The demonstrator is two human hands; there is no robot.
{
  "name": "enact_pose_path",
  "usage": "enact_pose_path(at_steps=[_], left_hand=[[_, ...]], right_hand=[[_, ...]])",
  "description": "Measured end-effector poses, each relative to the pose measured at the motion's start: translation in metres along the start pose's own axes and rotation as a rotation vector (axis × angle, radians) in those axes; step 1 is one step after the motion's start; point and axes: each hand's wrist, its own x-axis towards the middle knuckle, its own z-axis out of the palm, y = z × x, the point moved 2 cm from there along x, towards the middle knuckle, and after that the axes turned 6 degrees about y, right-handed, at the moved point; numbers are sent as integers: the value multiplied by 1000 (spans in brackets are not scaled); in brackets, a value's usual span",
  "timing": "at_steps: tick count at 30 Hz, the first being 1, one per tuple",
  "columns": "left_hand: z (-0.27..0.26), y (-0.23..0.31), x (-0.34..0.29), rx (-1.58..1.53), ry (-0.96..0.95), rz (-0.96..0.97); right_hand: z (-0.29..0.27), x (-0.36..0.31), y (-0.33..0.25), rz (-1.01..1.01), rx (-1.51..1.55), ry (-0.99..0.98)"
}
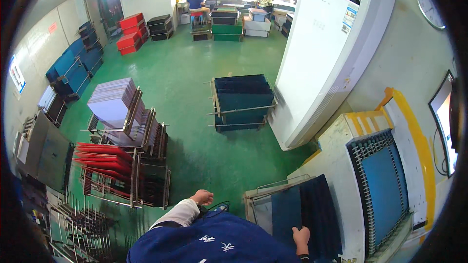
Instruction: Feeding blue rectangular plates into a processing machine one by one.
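Right grip (301, 236): on the dark blue panels (321, 214), thumb up, fingers partly hidden; from here I can't tell if it's clamped on a panel edge or just resting. Left grip (202, 197): fingers curled together, nothing visible in it, held out over the green floor (190, 131) at the end of a white sleeve (181, 212). Panels stand packed in a metal rack (249, 208) at the person's lower right, a lighter blue one (285, 209) next to the dark ones. Just right of that: pale cabinet (336, 141) with yellow tape, blue sheet (385, 185) on its side, edged by coils. Ahead, another rack of dark panels (243, 100) near the tall white air conditioner (312, 63). Left side: red panels (105, 160) racked, lilac panels (112, 102) racked beyond. Far back, a seated person (196, 2) in blue, near bright lights.
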Motion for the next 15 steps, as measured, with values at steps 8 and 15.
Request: enact_pose_path(at_steps=[8,15], left_hand=[[3,-1,-3,3,21,3],[5,-1,-8,-5,17,-7]], right_hand=[[14,8,20,8,41,-43],[14,10,20,34,43,-77]])
